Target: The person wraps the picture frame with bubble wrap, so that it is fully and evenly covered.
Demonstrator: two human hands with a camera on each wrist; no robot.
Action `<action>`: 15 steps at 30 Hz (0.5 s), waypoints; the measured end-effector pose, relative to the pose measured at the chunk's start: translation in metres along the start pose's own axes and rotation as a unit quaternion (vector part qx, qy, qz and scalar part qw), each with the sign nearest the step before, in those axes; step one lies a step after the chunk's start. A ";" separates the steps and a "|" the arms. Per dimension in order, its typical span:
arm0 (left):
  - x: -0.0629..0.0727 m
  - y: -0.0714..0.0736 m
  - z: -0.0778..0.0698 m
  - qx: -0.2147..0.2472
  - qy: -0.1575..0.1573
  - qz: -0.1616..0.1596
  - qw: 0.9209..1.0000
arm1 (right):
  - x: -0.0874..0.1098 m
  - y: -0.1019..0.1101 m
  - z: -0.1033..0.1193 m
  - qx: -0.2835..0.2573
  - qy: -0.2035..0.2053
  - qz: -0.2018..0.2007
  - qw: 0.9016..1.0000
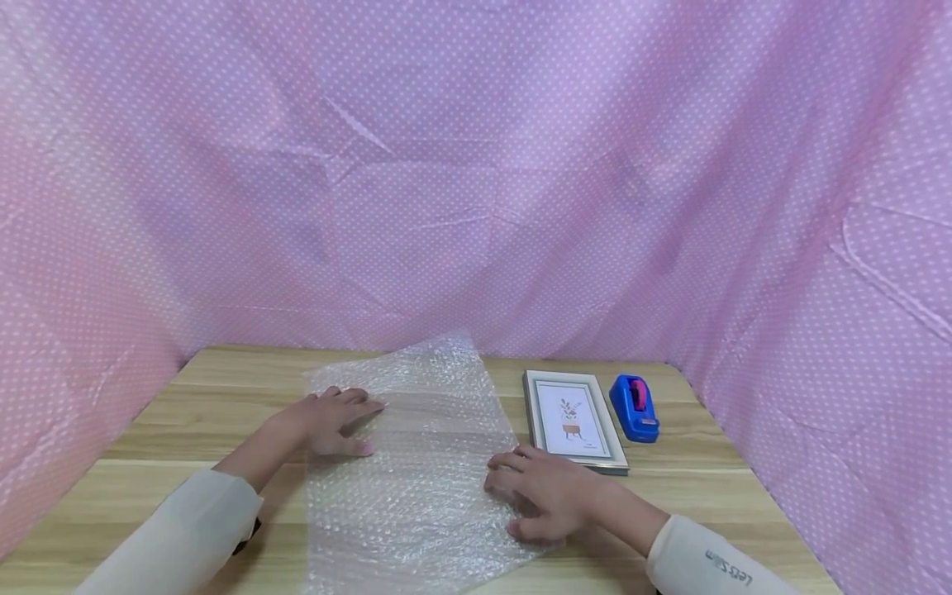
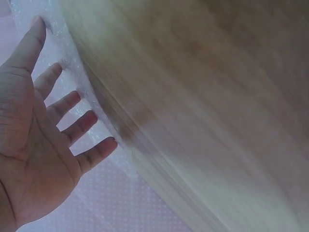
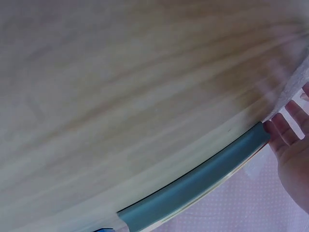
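Left hand [image 1: 338, 421], right hand [image 1: 546, 493] rest on bubble wrap [image 1: 416, 471], fingers apart; likely light, soft; pinch edges beside each.

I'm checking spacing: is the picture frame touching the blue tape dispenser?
Apart. The head view shows a strip of tabletop between the picture frame and the tape dispenser.

The head view is bright, with white glints across the bubble wrap [image 1: 439, 471], soft shadows on the bench [image 1: 253, 376] beside it and the curtain [image 1: 416, 207] palest to its left. Both wrist views are dim and hazy; in the right one, the picture frame [image 3: 198, 176] beside the bubble wrap bows with distortion.
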State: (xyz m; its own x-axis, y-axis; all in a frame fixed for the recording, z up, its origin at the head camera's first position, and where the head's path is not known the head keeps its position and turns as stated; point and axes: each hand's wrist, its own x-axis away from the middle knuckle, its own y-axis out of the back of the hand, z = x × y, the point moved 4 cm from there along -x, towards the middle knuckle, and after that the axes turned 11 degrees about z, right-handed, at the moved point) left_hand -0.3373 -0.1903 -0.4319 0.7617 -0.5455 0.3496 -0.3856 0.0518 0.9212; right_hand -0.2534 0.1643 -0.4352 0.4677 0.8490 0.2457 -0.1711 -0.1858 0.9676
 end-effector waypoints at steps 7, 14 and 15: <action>0.004 0.001 -0.001 0.027 0.007 0.003 1.000 | -0.001 0.001 -0.004 0.008 -0.003 -0.001 1.000; 0.002 0.006 0.003 0.033 -0.006 -0.010 0.999 | 0.000 -0.001 -0.003 0.007 0.001 -0.004 1.000; 0.002 0.007 0.005 0.032 -0.008 -0.013 0.999 | 0.000 -0.001 -0.003 0.007 0.001 -0.004 1.000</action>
State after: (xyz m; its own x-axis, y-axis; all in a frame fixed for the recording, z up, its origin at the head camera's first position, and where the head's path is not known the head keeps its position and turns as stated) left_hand -0.3413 -0.1949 -0.4255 0.7639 -0.5592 0.3221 -0.3984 -0.0160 0.9171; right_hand -0.2565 0.1658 -0.4360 0.4672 0.8514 0.2383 -0.1562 -0.1858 0.9701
